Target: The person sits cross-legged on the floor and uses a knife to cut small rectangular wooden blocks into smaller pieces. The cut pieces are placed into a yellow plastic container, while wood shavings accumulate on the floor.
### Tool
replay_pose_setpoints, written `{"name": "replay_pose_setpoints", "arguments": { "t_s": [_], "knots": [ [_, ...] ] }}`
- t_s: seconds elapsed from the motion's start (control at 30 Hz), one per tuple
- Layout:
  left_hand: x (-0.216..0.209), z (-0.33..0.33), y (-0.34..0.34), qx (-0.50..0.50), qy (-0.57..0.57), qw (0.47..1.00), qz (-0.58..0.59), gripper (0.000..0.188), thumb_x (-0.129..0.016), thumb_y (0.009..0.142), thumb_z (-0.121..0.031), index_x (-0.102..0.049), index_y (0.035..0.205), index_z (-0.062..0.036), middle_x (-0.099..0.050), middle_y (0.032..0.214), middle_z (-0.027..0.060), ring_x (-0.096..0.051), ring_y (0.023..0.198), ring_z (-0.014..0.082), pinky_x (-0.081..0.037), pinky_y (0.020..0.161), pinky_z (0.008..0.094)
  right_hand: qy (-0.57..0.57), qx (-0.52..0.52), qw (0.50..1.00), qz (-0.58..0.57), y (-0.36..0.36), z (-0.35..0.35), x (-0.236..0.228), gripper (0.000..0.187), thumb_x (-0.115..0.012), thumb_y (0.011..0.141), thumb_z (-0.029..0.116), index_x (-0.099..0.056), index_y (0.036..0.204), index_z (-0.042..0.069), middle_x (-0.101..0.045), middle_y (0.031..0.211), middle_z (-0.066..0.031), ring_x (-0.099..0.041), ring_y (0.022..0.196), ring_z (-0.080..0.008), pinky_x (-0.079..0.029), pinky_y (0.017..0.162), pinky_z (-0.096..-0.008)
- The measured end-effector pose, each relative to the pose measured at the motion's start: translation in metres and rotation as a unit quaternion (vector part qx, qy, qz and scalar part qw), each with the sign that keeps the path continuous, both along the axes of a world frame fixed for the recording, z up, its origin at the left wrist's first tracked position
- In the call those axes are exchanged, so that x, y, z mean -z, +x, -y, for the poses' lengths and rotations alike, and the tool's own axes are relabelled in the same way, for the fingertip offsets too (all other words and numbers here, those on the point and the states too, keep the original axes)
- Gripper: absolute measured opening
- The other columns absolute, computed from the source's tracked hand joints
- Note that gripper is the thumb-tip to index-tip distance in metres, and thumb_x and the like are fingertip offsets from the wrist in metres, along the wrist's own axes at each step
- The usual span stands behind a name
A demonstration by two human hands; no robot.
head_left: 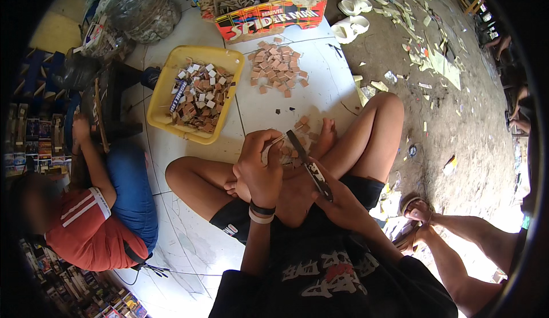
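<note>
I sit cross-legged on a white tiled floor. My left hand (262,166), with dark and pale bands on its wrist, is raised over my lap. Its fingers pinch a thin pale stick-like piece (278,140). Close beside it, my right hand (333,188) is closed round a dark, flat blade-like tool (311,166) with a patterned grip, tilted with its far end near the left fingertips. Whether the tool touches the pale piece, I cannot tell. Small brown square pieces (302,126) lie on the floor just beyond my hands, partly hidden by them.
A yellow basin (163,89) holds many brown and white squares. Beside it lies a heap of brown squares (277,66). Farther back stands a wooden box (317,16) with a red printed side. Someone in a red shirt (94,229) sits at left; another person's legs (452,249) are at right.
</note>
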State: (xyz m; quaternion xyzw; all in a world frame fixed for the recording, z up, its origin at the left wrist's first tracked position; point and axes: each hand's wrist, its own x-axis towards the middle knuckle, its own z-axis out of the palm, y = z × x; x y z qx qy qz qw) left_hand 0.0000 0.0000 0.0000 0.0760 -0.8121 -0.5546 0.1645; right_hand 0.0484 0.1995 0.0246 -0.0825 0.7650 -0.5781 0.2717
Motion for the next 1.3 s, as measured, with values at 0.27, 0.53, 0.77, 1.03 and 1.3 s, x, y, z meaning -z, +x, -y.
{"name": "replay_pose_setpoints", "arguments": {
  "t_s": [0.27,0.53,0.77,1.03,1.3],
  "knots": [
    [0.004,-0.002,0.001,-0.004,0.197,0.980,0.002,0.021,-0.073,0.093,0.009,-0.072,0.114,0.0023,-0.072,0.111,0.0088,-0.068,0.101,0.0151,-0.055,0.091,0.0268,-0.028,-0.009,0.999,-0.035,-0.005,0.008,-0.004,0.075,-0.062,0.101,0.003,-0.027,0.167,0.005,-0.062,0.104,-0.0171,-0.061,0.086,-0.0223,-0.051,0.081,-0.0355],
    [0.006,-0.010,0.001,-0.106,-0.005,0.992,-0.061,0.021,-0.079,0.087,0.005,-0.081,0.106,-0.0036,-0.074,0.102,0.0091,-0.073,0.089,0.0201,-0.058,0.079,0.0302,0.176,0.045,0.955,-0.233,-0.001,0.028,0.012,0.088,-0.066,0.087,-0.003,-0.030,0.166,0.008,-0.057,0.109,-0.0250,-0.064,0.095,-0.0445,-0.054,0.083,-0.0519],
    [0.003,0.000,0.000,-0.101,-0.020,0.994,-0.044,0.018,-0.076,0.090,0.003,-0.078,0.107,-0.0021,-0.073,0.103,0.0092,-0.073,0.093,0.0210,-0.058,0.081,0.0308,0.204,0.004,0.964,-0.173,-0.006,0.024,0.005,0.090,-0.066,0.086,-0.007,-0.027,0.167,0.007,-0.057,0.119,-0.0248,-0.061,0.108,-0.0457,-0.051,0.093,-0.0515],
    [-0.019,0.042,-0.011,-0.012,0.165,0.985,0.054,0.017,-0.069,0.102,-0.002,-0.071,0.115,0.0081,-0.075,0.100,0.0096,-0.072,0.092,0.0138,-0.056,0.083,0.0246,0.087,0.032,0.978,-0.188,-0.026,0.003,-0.013,0.080,-0.059,0.094,-0.012,-0.030,0.166,0.005,-0.057,0.128,-0.0224,-0.060,0.117,-0.0398,-0.048,0.103,-0.0426],
    [-0.041,0.052,-0.023,0.068,0.192,0.973,0.108,0.020,-0.072,0.102,-0.008,-0.074,0.112,0.0089,-0.076,0.095,0.0061,-0.068,0.082,0.0095,-0.055,0.076,0.0240,0.020,-0.043,0.991,-0.126,-0.032,-0.003,-0.022,0.082,-0.058,0.093,-0.011,-0.028,0.167,0.005,-0.054,0.144,-0.0226,-0.057,0.129,-0.0380,-0.043,0.112,-0.0398]
  ]
}}
